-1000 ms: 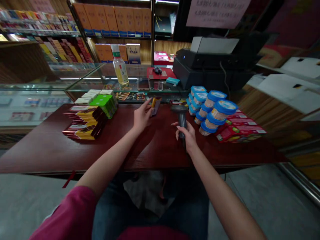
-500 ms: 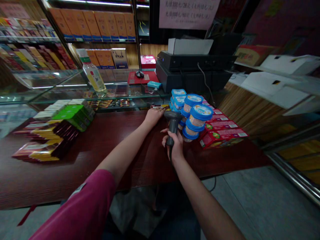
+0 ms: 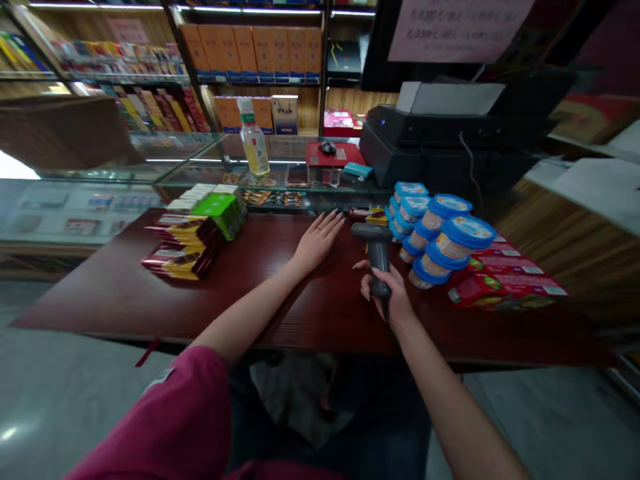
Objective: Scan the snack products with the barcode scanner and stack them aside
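My left hand [image 3: 319,240] lies flat over the dark red counter [image 3: 260,307], fingers stretched out and nothing in it. Just right of its fingertips is a small stack of brown-and-yellow snack packets [image 3: 369,215]. My right hand [image 3: 393,290] is wrapped round the handle of a black barcode scanner [image 3: 379,257], held upright with its head above the counter. Beside the scanner stand stacked tubs with blue lids [image 3: 443,243]. Red boxes [image 3: 505,283] lie in a row to the right of the tubs.
On the left are piled brown-and-yellow packets [image 3: 180,247], green boxes [image 3: 223,212] and white boxes [image 3: 193,198]. Behind stands a glass case [image 3: 200,170] carrying a bottle [image 3: 254,143], a phone [image 3: 297,175] and a mouse [image 3: 328,147]. A black machine [image 3: 450,147] sits at back right.
My view has turned left. My left hand has moved left, off the small packet stack at the back, and now rests apart from it. My right hand still holds the scanner.
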`<state>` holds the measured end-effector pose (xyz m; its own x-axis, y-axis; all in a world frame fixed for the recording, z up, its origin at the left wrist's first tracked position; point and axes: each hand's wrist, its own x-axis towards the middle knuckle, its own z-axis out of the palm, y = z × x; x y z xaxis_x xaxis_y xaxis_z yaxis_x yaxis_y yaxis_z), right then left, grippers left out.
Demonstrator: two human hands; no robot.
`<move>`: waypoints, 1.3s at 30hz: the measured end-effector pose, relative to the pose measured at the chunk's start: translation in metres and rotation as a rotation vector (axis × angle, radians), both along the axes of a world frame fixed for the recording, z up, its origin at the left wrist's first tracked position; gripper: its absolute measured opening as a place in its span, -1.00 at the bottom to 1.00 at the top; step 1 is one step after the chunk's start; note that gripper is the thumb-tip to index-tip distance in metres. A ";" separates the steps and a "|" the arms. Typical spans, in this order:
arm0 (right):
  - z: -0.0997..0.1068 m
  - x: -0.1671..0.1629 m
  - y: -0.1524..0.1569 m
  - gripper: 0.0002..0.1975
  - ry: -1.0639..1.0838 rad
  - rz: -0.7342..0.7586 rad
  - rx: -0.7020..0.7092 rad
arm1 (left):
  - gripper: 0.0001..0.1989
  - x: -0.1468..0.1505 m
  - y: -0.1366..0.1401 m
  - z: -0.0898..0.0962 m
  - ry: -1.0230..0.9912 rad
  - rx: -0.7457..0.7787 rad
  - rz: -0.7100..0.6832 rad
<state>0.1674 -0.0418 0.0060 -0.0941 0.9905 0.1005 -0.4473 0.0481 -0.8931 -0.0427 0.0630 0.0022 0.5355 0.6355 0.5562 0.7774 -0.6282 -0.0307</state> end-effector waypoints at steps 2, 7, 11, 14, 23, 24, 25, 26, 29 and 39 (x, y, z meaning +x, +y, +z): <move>0.001 -0.014 -0.005 -0.78 -0.026 0.109 0.000 | -0.37 -0.047 -0.040 0.002 0.035 0.063 0.017; 0.003 -0.096 -0.014 -0.80 0.046 0.260 -0.011 | -0.30 -0.170 -0.130 0.006 -0.031 0.172 0.260; 0.002 -0.168 -0.023 -0.76 0.061 0.391 -0.037 | -0.32 -0.254 -0.176 0.011 -0.209 0.210 0.525; 0.003 -0.204 -0.031 -0.74 0.049 0.455 -0.051 | -0.36 -0.292 -0.194 0.014 -0.223 0.104 0.611; 0.010 -0.204 -0.041 -0.82 -0.009 0.416 -0.031 | -0.61 -0.287 -0.213 0.005 -0.274 -0.061 0.489; 0.009 -0.197 -0.039 -0.83 -0.016 0.387 -0.024 | -0.63 -0.280 -0.216 0.007 -0.325 -0.051 0.470; 0.009 -0.188 -0.037 -0.84 -0.026 0.357 -0.014 | -0.65 -0.272 -0.217 0.009 -0.391 -0.041 0.455; 0.009 -0.180 -0.034 -0.85 -0.037 0.326 -0.001 | -0.66 -0.264 -0.217 0.011 -0.473 -0.036 0.449; 0.009 -0.153 -0.028 -0.84 -0.074 0.242 0.041 | -0.71 -0.237 -0.198 0.020 -0.776 -0.088 0.457; 0.006 -0.119 -0.033 -0.80 -0.168 0.277 0.049 | -0.69 -0.151 -0.069 -0.009 -1.469 -0.715 0.176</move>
